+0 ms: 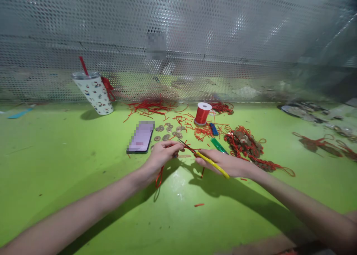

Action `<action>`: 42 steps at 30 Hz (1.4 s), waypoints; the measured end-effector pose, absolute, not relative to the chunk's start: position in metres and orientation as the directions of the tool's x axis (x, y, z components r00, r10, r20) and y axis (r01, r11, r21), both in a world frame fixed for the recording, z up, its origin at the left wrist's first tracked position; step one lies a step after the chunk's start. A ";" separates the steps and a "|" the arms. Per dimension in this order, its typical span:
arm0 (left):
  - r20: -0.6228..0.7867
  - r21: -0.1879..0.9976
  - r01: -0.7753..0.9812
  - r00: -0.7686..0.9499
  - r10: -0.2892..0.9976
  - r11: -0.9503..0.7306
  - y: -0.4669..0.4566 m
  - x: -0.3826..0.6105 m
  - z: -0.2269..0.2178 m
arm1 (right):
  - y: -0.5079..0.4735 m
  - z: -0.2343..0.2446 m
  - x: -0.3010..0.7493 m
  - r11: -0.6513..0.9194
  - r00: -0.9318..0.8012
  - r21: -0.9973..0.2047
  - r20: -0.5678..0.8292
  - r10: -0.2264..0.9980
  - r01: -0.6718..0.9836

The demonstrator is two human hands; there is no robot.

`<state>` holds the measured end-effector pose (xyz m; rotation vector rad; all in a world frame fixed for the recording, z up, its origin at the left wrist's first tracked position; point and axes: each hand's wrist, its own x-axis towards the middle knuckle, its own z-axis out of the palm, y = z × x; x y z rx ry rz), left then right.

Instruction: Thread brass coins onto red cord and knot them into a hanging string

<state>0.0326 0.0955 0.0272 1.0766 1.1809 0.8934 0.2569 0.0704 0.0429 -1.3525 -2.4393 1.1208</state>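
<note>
My left hand [164, 152] is closed on a red cord [158, 178], whose loop hangs below the fingers. In my right hand [219, 161] is a pair of scissors with yellow handles [213, 164]. Their dark blades [186, 146] point left and reach the cord at my left fingertips. I cannot tell whether the blades are closed. Loose brass coins [166, 137] lie just beyond my left hand. Past my right hand are a green lighter [219, 145] and a pile of coins tied with red cord [244, 141].
A phone [141, 138] lies left of the coins. Behind stand a patterned tumbler [95, 93] with a straw and a spool of red cord [202, 113]. Cut red cords [150, 107], short scraps and a blue lighter [213, 129] lie nearby. A perforated metal screen [125, 32] bounds the green table [83, 173].
</note>
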 end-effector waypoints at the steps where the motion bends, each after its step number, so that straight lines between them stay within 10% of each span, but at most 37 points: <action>1: -0.261 0.965 0.012 0.183 0.948 0.263 0.095 0.032 0.027 | 0.071 0.043 0.256 0.325 -0.590 -0.660 -0.224 0.776 0.678; 25: -0.280 0.958 -0.003 0.194 0.940 0.286 0.097 0.032 0.028 | 0.072 0.021 0.256 0.401 -0.522 -0.627 -0.011 0.853 0.668; 42: -0.331 0.942 0.026 0.223 0.917 0.334 0.094 0.033 0.031 | 0.069 0.043 0.257 0.291 -0.555 -0.653 -0.238 0.797 0.699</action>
